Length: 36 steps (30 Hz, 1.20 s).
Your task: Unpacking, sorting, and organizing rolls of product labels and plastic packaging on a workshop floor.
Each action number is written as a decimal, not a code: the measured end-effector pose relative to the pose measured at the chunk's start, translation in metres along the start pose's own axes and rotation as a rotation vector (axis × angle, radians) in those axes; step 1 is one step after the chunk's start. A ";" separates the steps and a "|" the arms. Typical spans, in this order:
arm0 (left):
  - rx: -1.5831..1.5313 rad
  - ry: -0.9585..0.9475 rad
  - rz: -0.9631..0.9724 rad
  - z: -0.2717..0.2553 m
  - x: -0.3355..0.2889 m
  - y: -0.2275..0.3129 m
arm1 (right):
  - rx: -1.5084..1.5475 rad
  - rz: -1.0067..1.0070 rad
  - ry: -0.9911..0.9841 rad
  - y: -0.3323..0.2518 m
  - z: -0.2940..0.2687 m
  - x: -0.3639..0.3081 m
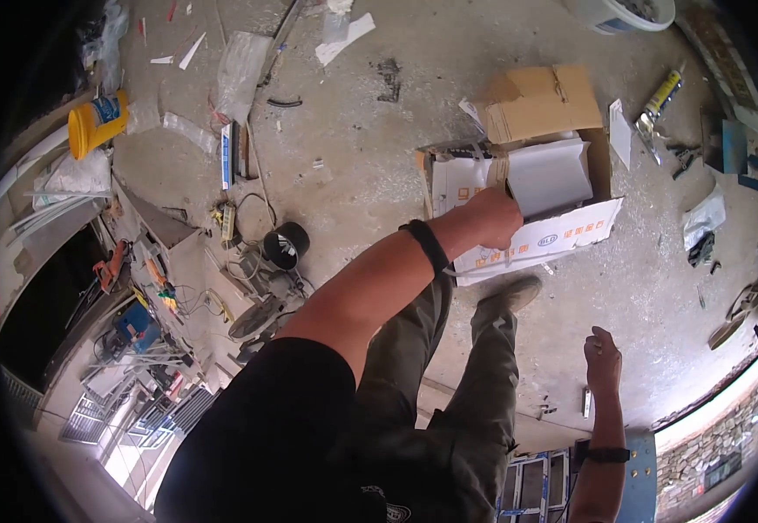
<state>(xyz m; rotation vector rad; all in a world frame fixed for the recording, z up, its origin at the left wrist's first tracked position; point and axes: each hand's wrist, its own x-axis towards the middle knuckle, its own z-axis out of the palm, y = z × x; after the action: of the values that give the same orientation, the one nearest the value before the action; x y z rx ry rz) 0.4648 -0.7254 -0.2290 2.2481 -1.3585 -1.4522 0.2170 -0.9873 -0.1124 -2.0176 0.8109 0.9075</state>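
Left hand [494,218] reaches into open cardboard box [527,187] on the concrete floor [379,157], grip unclear; best steady a flap first; right hand [603,359] hangs loosely curled, empty.

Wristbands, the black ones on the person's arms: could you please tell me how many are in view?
2. One black wristband circles the left arm, whose hand reaches into the open cardboard box; the other black wristband sits on the right arm, lower right.
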 end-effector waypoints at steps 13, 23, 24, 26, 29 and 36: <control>-0.066 0.037 -0.578 0.033 -0.323 -0.113 | -0.306 -0.136 -0.061 -0.171 0.047 0.179; -0.278 0.081 -1.058 0.085 -0.410 -0.145 | -0.473 -0.160 -0.027 -0.235 0.166 0.335; -0.264 0.094 -1.091 0.092 -0.412 -0.149 | -0.475 -0.168 -0.045 -0.233 0.180 0.345; -0.297 0.120 -1.094 0.100 -0.412 -0.161 | -0.551 -0.167 0.065 -0.230 0.206 0.378; -0.333 0.052 -1.111 0.104 -0.389 -0.187 | -0.714 -0.093 0.065 -0.219 0.234 0.412; -0.432 0.143 -0.950 0.086 -0.393 -0.228 | -0.621 -0.104 0.260 -0.190 0.272 0.440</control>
<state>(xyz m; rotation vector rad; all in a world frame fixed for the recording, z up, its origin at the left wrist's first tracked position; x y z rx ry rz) 0.4863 -0.2722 -0.1386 2.6857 0.1631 -1.5166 0.5168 -0.7661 -0.5185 -2.7345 0.5911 0.9229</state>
